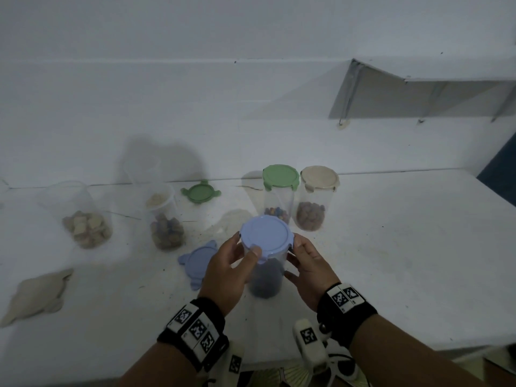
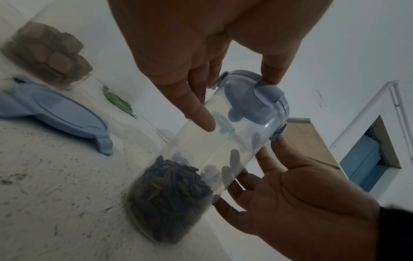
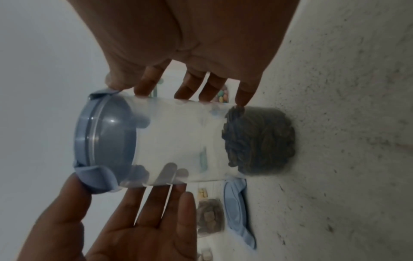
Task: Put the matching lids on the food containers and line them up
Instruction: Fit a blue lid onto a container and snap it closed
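The white table [image 1: 391, 247] runs bare to its right edge; loose lids and open jars sit left. Near the front edge stands the seed jar [image 1: 266, 277] under its blue lid [image 1: 264, 238]. The left hand [image 1: 227, 270] and right hand [image 1: 308, 270] clasp it, thumbs on lid clips. No readable writing.

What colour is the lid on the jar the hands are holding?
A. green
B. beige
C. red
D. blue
D: the lid on the jar between the left hand and right hand is pale blue; the green-lidded jar and beige-lidded jar stand behind.
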### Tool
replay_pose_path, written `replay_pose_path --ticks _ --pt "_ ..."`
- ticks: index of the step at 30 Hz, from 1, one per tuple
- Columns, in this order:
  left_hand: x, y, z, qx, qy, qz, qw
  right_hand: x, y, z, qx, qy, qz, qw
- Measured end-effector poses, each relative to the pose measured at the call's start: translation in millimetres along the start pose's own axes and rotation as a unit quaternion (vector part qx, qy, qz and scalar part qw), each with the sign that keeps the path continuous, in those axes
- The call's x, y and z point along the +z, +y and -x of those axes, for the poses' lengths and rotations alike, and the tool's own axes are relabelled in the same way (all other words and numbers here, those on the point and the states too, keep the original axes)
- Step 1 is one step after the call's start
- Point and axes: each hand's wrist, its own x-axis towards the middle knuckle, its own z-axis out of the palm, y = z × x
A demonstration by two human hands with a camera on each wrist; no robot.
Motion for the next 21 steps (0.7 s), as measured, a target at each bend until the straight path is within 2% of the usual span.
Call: replay_pose_path --ticks 4,12,16,21 --pt "1 5 -1 -0.037 0.024 0.024 0.999 5 7 -3 -0.004 0.017 -0.007 1.000" --pt "1 13 -2 -0.070 0.046 0.026 0.996 3 7 -3 0.007 0.014 -0.018 1.000" --pt "-14 21 -17 -0.132 0.078 0.053 0.987 -6 -7 -10 0.030 0.024 -0.042 0.998" --pt "-9 14 -20 -0.267 0.010 0.166 0.949 -3 -20 -11 0.090 0.039 -0.038 0.994"
